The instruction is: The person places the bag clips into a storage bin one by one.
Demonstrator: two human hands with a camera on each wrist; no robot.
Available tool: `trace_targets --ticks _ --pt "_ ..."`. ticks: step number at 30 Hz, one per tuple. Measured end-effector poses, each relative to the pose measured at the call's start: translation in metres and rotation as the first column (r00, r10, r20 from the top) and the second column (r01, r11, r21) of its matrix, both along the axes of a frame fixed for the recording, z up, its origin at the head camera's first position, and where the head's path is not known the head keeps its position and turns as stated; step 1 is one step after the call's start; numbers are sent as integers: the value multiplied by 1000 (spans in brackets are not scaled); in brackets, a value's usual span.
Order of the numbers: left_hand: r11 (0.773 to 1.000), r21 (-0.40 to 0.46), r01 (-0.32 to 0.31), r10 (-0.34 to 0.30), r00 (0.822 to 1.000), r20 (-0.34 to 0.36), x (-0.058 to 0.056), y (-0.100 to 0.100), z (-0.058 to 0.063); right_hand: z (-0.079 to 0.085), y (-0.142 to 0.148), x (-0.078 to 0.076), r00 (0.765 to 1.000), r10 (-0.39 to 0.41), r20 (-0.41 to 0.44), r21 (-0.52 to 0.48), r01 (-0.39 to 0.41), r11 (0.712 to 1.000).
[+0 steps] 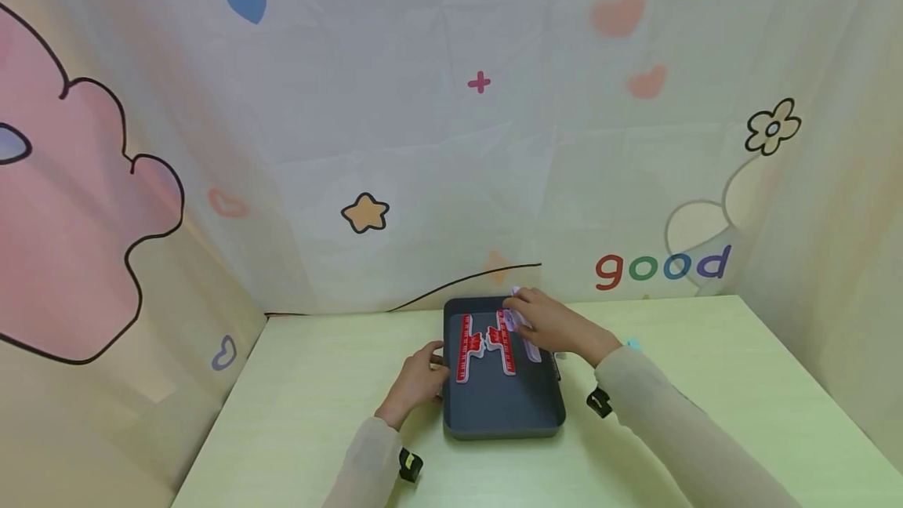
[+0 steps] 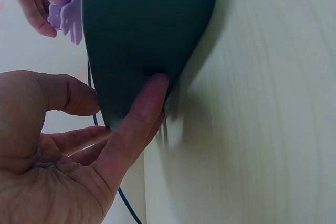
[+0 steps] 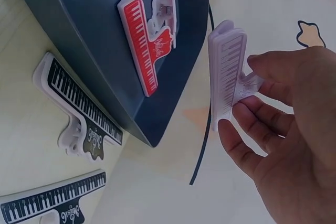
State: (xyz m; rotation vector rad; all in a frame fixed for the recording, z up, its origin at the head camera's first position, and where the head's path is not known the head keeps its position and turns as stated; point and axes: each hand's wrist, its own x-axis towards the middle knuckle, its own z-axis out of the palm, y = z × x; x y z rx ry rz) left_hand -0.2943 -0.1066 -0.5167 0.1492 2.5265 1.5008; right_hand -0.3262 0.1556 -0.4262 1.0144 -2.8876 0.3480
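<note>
My right hand (image 1: pixel 543 320) pinches a lavender clip printed with piano keys (image 3: pixel 227 66) between thumb and fingers, over the right side of a dark grey tray (image 1: pixel 501 410). Two red piano-key clips (image 1: pixel 464 347) lie in that tray, their handles facing each other. One red clip (image 3: pixel 139 45) shows its printed face in the right wrist view, with the other turned edge-on beside it. On the tray's left, my left hand (image 1: pixel 422 373) touches the outer wall, and one fingertip (image 2: pixel 156 85) presses near the bottom edge in the left wrist view.
Two black piano-key clips (image 3: pixel 81 106) rest on the table right of the tray; the right arm mostly hides them in the head view. A small turquoise object (image 1: pixel 632 344) shows behind the right sleeve. A printed curtain (image 1: pixel 423 139) hangs behind the pale table (image 1: pixel 303 398).
</note>
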Motion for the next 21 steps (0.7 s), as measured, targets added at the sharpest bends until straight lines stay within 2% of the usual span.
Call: trace_targets --ticks 10,21 --pt "1000 3 -1 1 1000 -1 2 0 2 -22 -3 -15 993 -56 101 11 55 998" --pt "1000 0 1 -1 1000 -2 2 0 2 -37 -6 -23 993 -79 88 78 72 994"
